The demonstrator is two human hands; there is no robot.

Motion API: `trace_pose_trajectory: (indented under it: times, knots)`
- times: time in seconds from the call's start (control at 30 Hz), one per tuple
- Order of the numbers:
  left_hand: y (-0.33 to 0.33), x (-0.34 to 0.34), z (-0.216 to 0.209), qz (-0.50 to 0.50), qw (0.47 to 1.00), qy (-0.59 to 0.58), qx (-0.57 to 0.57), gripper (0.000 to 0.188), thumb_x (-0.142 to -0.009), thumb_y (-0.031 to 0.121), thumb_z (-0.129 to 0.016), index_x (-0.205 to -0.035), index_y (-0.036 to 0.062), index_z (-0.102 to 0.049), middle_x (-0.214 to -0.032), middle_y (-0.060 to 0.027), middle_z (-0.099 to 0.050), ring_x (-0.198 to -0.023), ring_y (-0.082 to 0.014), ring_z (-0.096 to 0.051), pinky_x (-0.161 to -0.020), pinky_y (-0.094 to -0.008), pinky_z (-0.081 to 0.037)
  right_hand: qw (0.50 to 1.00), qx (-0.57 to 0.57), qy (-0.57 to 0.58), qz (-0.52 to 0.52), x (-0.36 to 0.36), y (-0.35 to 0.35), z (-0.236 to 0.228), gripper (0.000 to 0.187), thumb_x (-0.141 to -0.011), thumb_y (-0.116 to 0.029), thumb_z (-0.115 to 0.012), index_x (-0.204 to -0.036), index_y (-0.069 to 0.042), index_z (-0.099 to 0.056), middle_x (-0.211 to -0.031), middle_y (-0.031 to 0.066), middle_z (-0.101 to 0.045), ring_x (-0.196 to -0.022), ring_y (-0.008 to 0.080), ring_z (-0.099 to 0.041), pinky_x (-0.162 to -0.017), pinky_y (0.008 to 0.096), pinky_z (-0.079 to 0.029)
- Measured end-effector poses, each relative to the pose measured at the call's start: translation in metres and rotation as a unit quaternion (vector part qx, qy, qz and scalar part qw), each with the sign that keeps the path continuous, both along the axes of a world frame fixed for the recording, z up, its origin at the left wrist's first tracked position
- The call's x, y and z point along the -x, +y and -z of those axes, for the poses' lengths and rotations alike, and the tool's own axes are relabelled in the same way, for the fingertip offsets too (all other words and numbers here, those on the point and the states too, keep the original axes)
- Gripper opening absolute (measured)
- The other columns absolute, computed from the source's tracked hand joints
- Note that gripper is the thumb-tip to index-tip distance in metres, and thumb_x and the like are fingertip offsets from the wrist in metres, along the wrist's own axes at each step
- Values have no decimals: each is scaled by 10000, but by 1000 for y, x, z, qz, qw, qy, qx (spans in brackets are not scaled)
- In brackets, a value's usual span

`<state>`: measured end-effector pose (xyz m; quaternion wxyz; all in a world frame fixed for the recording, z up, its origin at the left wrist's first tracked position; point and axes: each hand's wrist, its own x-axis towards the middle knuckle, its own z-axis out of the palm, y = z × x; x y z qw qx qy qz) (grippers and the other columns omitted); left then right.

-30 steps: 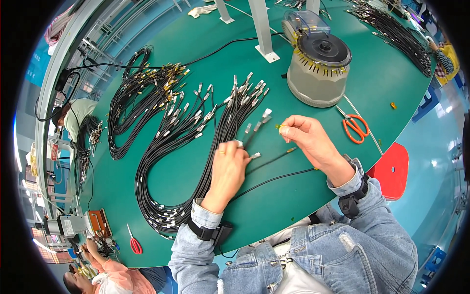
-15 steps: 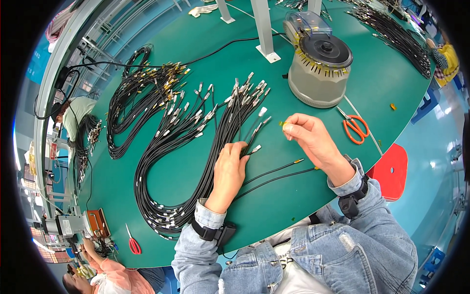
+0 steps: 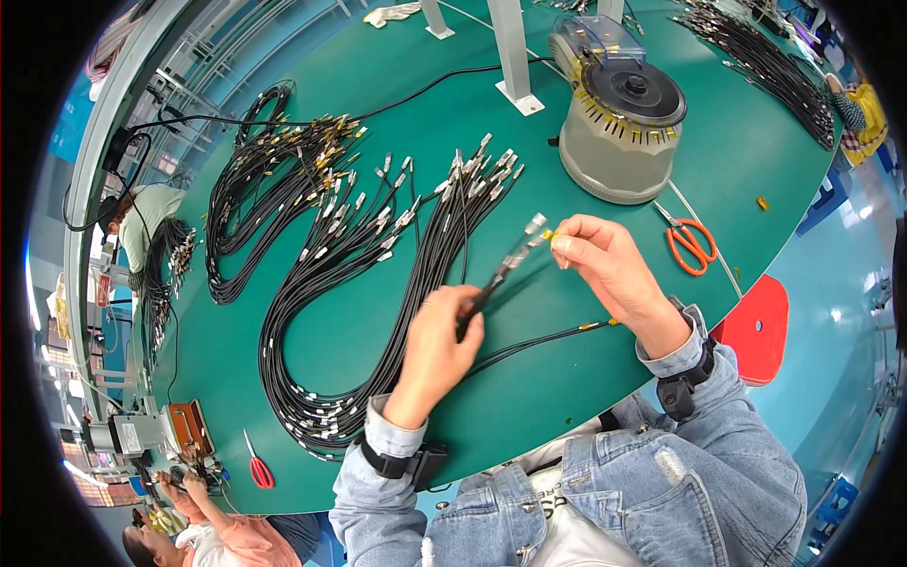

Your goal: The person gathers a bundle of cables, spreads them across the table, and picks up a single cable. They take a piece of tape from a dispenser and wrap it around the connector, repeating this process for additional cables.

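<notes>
Black cable (image 3: 491, 282), silver connector end (image 3: 535, 225), both hands

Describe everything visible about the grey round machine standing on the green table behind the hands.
The grey round machine is a squat drum standing upright on the green table, beyond the right hand. Its pale grey wall looks like plastic, with short dark slots around the upper rim. On top lies a dark disc with a small central knob, and a clear box-shaped cover sits at its rear. Neither hand touches it. Orange-handled scissors lie just to its right, apart from it.
</notes>
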<state>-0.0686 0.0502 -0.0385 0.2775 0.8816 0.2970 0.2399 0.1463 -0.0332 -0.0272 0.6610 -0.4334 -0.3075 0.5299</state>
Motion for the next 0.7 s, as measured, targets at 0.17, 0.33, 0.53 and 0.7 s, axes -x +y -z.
trace_pose_trajectory:
  times: [0.17,0.33,0.53,0.7]
  knots:
    - [-6,-3,15,52,994,26,-93,234,-773,38,-610,-995,21,-537,-841,-129,-537,-773,-305,-551,-653,-366,-469,1000,-6,4,0,1,2,0,88,-846,-114,-587,-806,-40,-561,-745,0,-523,-704,84,-453,-670,225,-377]
    - [-5,-8,12,-49,991,76,-101,178,-786,41,-602,-952,20,-541,-869,-142,-532,-786,-321,-559,-665,-378,-465,1000,-6,2,5,-1,-1,1,90,-851,-119,-583,-810,-41,-562,-744,0,-530,-709,84,-465,-674,227,-381]
    - [10,-4,21,-48,985,117,-120,152,-784,52,-605,-920,28,-541,-864,-122,-522,-789,-308,-559,-650,-382,-467,1000,0,1,3,1,0,-1,94,-849,-125,-587,-816,-39,-565,-743,1,-530,-711,84,-465,-670,227,-382]
    - [12,-10,18,-86,977,45,-192,129,-790,79,-603,-887,38,-527,-828,-100,-502,-776,-301,-557,-615,-389,-473,1000,-2,5,10,-1,-1,-2,98,-847,-128,-592,-822,-37,-567,-744,1,-531,-711,83,-465,-669,227,-383]
